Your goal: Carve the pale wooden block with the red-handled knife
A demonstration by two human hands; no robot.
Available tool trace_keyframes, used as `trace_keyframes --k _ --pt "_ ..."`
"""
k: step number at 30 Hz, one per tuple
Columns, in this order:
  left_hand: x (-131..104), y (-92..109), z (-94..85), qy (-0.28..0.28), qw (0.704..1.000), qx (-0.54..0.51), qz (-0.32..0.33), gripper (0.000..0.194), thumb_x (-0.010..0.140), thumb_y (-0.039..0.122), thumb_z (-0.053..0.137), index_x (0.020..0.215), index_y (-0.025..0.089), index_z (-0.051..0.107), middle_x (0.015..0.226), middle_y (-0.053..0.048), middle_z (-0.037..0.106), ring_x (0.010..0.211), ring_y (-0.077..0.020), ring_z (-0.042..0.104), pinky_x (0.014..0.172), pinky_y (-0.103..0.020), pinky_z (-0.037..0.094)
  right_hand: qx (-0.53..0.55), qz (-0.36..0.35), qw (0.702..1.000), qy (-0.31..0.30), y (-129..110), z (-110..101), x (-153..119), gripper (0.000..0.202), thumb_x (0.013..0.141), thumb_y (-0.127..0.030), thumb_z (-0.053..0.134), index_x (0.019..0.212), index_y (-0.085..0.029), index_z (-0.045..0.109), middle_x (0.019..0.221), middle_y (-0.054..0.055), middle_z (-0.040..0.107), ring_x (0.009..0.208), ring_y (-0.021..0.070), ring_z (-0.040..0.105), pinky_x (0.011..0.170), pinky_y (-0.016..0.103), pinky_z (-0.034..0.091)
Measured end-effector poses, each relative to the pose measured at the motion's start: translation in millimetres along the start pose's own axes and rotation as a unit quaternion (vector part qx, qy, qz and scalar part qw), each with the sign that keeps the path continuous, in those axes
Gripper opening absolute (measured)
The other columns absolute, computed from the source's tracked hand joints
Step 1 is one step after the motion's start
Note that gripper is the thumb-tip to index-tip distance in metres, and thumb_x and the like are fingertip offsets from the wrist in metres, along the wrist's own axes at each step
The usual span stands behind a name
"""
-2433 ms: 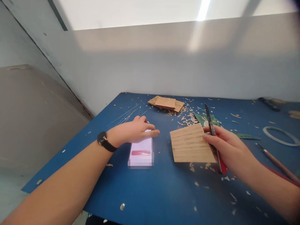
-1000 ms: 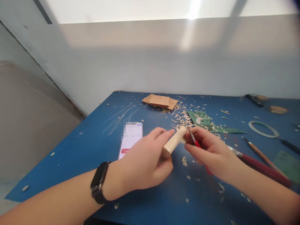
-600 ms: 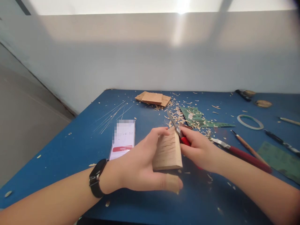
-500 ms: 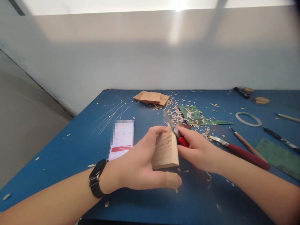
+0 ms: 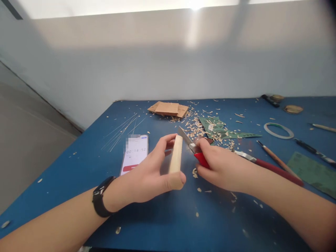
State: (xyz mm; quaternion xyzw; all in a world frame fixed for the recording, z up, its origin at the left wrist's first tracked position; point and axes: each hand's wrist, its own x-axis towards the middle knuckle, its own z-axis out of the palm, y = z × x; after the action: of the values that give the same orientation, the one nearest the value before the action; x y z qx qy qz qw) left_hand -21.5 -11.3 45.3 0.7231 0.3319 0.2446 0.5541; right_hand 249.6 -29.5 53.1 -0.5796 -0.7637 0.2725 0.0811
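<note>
My left hand (image 5: 153,171) grips a pale wooden block (image 5: 176,154) between thumb and fingers, its narrow edge turned up toward me. A bandage wraps the thumb, and a black band (image 5: 101,197) sits on the wrist. In my right hand (image 5: 219,162) is a red-handled carving knife (image 5: 201,159), closed in the fingers. Its blade points away and to the left, just right of the block with a small gap between them. A phone (image 5: 135,150) showing a timer lies on the table beyond my left hand. Part of the block is hidden by the fingers.
On the blue table (image 5: 65,182), wood shavings (image 5: 194,127) surround green sandpaper (image 5: 217,127). Wooden boards (image 5: 168,109) lie at the back. Thin wires (image 5: 122,131) rest at left. A second red-handled knife (image 5: 278,171), a pencil-like tool (image 5: 275,157) and a tape roll (image 5: 278,131) are at right.
My left hand has turned the block from its broad face to its narrow edge and shifted slightly left. The knife has come away from the block. Shavings near my right fingers are now uncovered.
</note>
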Motion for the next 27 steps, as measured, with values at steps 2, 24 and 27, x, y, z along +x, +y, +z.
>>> trace_keyframes --k 2,24,27 --pt "-1 1 -2.5 -0.021 0.999 0.030 -0.010 0.114 0.090 0.065 0.087 0.178 0.037 0.020 0.182 -0.015 0.032 0.167 -0.0479 0.034 0.131 -0.064 0.044 -0.011 0.013 1.000 0.012 4 1 2 0.023 0.094 -0.029 0.065 0.109 -0.030 0.047 0.080 0.002 0.070 0.064 0.0260 0.062 0.055 0.037 0.035" --pt "5 2 14.1 -0.089 0.941 0.326 0.020 0.120 0.084 0.059 0.092 0.180 0.020 0.031 0.176 -0.026 0.041 0.162 -0.0530 0.042 0.130 -0.072 0.046 0.049 -0.002 0.985 0.168 20 5 23 0.036 0.113 -0.044 0.049 0.141 -0.023 0.060 0.110 0.013 0.083 0.100 0.0351 0.076 0.083 0.043 0.051" --pt "9 3 14.8 -0.073 0.940 0.332 0.021 0.113 0.082 0.053 0.093 0.176 0.021 0.040 0.167 -0.024 0.055 0.152 -0.0530 0.053 0.124 -0.073 0.050 0.072 -0.002 0.980 0.187 17 2 21 0.035 0.109 -0.045 0.058 0.137 -0.024 0.062 0.105 0.010 0.083 0.096 0.0335 0.074 0.083 0.044 0.051"
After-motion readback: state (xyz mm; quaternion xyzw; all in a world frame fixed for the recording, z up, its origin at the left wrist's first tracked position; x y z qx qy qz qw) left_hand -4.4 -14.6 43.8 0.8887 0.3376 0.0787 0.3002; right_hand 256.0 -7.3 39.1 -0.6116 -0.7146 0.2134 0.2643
